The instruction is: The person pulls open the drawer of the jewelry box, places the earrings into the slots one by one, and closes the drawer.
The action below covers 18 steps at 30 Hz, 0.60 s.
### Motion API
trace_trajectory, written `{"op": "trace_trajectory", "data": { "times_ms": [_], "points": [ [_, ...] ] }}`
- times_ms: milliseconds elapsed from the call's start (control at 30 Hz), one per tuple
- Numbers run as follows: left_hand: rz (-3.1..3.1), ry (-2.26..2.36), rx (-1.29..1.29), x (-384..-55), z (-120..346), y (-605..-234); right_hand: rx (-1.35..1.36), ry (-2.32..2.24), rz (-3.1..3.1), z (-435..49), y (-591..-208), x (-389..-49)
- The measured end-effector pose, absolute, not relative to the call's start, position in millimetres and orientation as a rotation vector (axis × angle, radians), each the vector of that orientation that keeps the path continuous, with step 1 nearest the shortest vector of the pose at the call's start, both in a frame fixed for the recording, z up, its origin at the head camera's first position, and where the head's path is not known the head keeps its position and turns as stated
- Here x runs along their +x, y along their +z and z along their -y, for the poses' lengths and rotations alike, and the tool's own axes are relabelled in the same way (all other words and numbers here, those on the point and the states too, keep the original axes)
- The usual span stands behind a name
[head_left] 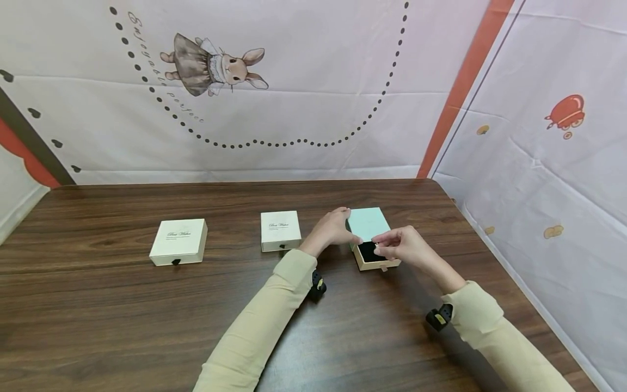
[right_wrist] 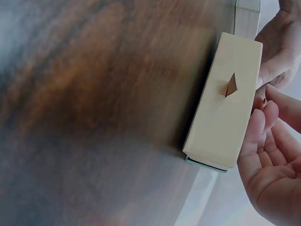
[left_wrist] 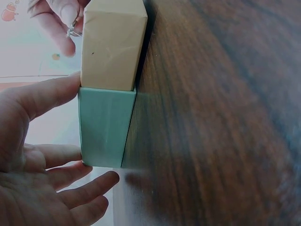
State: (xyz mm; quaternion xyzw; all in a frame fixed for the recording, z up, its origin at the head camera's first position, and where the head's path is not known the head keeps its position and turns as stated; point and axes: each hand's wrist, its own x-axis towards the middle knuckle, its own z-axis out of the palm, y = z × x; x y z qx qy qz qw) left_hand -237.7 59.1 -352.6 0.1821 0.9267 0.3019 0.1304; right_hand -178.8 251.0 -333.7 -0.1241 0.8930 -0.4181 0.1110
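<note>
A mint-green jewellery box [head_left: 369, 223] lies at the right of the table, its cream drawer [head_left: 363, 263] pulled out toward the near side and lined in black. My left hand [head_left: 333, 227] holds the green sleeve, the thumb at its front edge and fingers at its back edge. Over the drawer, my right hand [head_left: 401, 245] pinches a small silver ring [left_wrist: 71, 32] between thumb and fingertips. The ring looks very small in the head view, and fingers mostly cover it in the right wrist view. A ribbon tab [right_wrist: 231, 86] sticks out of the drawer's front.
Two closed cream boxes with printed lids stand to the left: one [head_left: 279, 228] near my left forearm, another [head_left: 179, 239] farther left. The brown wooden table [head_left: 122, 316] meets a printed white cloth [head_left: 303, 98] at the back and right.
</note>
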Motion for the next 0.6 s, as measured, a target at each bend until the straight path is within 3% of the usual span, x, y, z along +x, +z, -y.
{"op": "trace_trajectory", "data": {
  "times_ms": [600],
  "points": [
    [-2.701,0.876,0.529,-236.9,-58.5,-352.9,-0.365,-1.130,-2.692,-241.5,-338.5,-184.1]
  ]
}}
